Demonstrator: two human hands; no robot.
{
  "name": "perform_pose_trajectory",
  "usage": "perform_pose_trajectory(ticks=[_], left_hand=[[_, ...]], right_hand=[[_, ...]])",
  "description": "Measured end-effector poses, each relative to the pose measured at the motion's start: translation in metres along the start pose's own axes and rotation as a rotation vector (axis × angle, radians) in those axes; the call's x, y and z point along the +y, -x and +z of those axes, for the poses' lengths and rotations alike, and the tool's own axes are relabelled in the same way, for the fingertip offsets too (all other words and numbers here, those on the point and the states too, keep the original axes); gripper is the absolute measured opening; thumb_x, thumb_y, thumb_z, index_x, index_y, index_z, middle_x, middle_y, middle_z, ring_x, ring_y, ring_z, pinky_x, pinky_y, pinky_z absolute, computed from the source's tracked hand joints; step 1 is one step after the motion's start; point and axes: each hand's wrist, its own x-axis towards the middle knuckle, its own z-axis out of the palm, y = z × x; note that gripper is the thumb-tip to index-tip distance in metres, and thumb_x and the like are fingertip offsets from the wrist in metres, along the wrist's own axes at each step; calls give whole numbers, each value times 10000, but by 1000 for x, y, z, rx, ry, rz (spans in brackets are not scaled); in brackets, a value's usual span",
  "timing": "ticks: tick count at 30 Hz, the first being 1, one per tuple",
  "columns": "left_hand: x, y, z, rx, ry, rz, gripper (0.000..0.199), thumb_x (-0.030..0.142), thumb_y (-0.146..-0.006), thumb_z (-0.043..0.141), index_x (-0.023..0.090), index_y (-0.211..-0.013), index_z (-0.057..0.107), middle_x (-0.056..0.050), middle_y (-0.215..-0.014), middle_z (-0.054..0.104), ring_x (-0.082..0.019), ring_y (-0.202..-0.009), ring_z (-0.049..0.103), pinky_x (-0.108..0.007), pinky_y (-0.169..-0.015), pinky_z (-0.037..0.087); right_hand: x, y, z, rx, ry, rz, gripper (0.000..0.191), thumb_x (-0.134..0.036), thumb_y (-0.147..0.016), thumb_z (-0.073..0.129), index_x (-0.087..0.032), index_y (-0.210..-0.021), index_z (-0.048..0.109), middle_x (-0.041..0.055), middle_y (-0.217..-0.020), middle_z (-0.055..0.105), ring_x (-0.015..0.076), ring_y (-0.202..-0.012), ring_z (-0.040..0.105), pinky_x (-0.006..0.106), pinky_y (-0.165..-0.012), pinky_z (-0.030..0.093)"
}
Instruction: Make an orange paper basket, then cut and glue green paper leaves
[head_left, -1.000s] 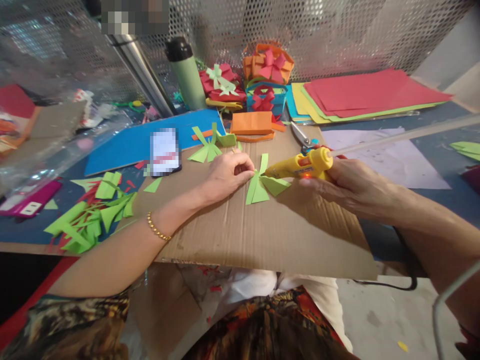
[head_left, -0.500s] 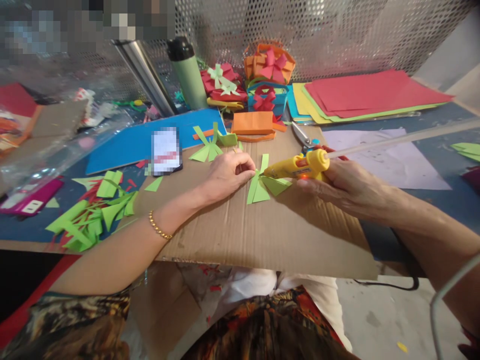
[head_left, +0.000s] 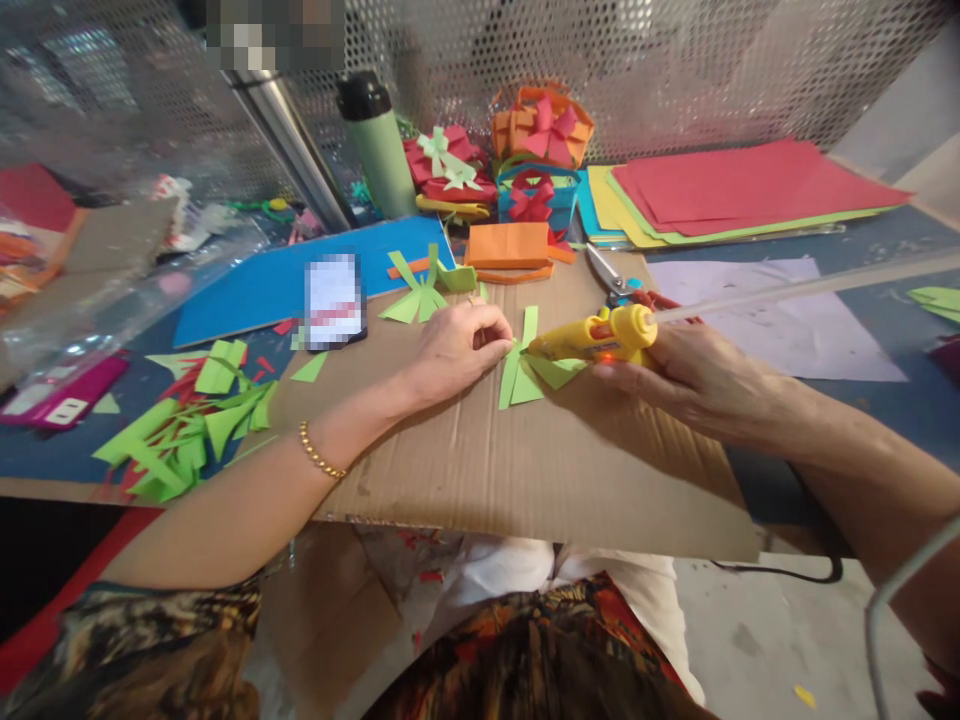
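Note:
A green paper bow (head_left: 520, 380) lies spread on the cardboard sheet (head_left: 450, 460). My left hand (head_left: 465, 345) pinches the bow's left side, thumb and fingers pressed together. In my right hand (head_left: 690, 370) is a yellow hot glue gun (head_left: 600, 335) with its small red light glowing. Its tip points left and meets the bow's middle; whether glue is coming out cannot be seen. Behind my left hand rests another green paper bow (head_left: 421, 292). Beyond it sits a folded orange paper piece (head_left: 508, 247).
Scissors (head_left: 606, 272) lie behind the glue gun. Green paper scraps (head_left: 176, 440) are heaped at the left, near a phone (head_left: 333, 300). A green bottle (head_left: 379, 150), small paper baskets (head_left: 541, 125) and stacked coloured sheets (head_left: 757, 190) stand along the mesh panel. A cable (head_left: 874, 620) hangs at the right.
The glue gun has barely shifted, with its tip still at the bow's middle. The bow's lower part has turned very slightly to the right. My left hand keeps its pinch.

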Motion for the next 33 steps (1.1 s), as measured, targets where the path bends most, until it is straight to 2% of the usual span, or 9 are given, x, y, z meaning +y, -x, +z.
perform_pose_trajectory(ticks=[7, 10, 15, 18, 23, 28, 33], left_hand=[[0, 1, -4, -12, 13, 37, 93, 266, -937, 720, 190, -890, 744, -6, -785, 681, -156, -742, 585, -302, -704, 448], [-1, 2, -8, 30, -24, 32, 78, 205, -921, 672, 194, -926, 749, -19, -853, 705, -157, -749, 593, -308, -716, 470], [-2, 4, -13, 94, -50, 40, 284, 42, -837, 542, 198, -928, 761, -40, -923, 739, -180, -827, 632, -330, -781, 508], [-2, 5, -12, 82, -40, 60, 354, 9, -821, 519, 204, -949, 784, -43, -930, 745, -179, -831, 633, -327, -782, 514], [1, 8, -8, 18, -61, 91, 251, 114, -896, 630, 212, -1041, 810, -56, -983, 714, -174, -802, 612, -323, -747, 507], [2, 11, -9, -42, -94, 179, 203, 154, -943, 637, 198, -1065, 794, -81, -1075, 700, -205, -963, 656, -347, -855, 523], [2, 10, -10, -47, -103, 125, 186, 301, -995, 673, 209, -1126, 767, -57, -1017, 704, -212, -928, 652, -341, -805, 502]], right_hand=[[4, 2, 1, 10, 18, -3, 474, -581, -1078, 435, -291, -707, 379, -57, -556, 371, 139, -479, 323, 332, -524, 260], [3, 2, 0, 14, 2, -11, 470, -561, -1073, 462, -294, -698, 363, -63, -545, 357, 136, -470, 312, 331, -523, 253], [0, 1, -1, 17, -15, -13, 448, -496, -1052, 503, -296, -689, 333, -80, -531, 297, 132, -463, 279, 331, -531, 247], [-1, 1, -2, 10, -18, -6, 441, -498, -1045, 511, -291, -692, 346, -78, -538, 310, 132, -468, 288, 329, -535, 255], [0, 2, 0, 4, -8, 26, 424, -513, -1050, 498, -284, -711, 386, -69, -560, 353, 131, -485, 314, 328, -542, 261], [2, 2, 0, -4, 12, 34, 436, -544, -1049, 479, -288, -709, 385, -62, -560, 366, 134, -484, 326, 333, -538, 260], [0, 1, 0, 2, -1, 19, 432, -548, -1036, 482, -288, -705, 383, -58, -561, 381, 139, -489, 330, 330, -531, 267]])
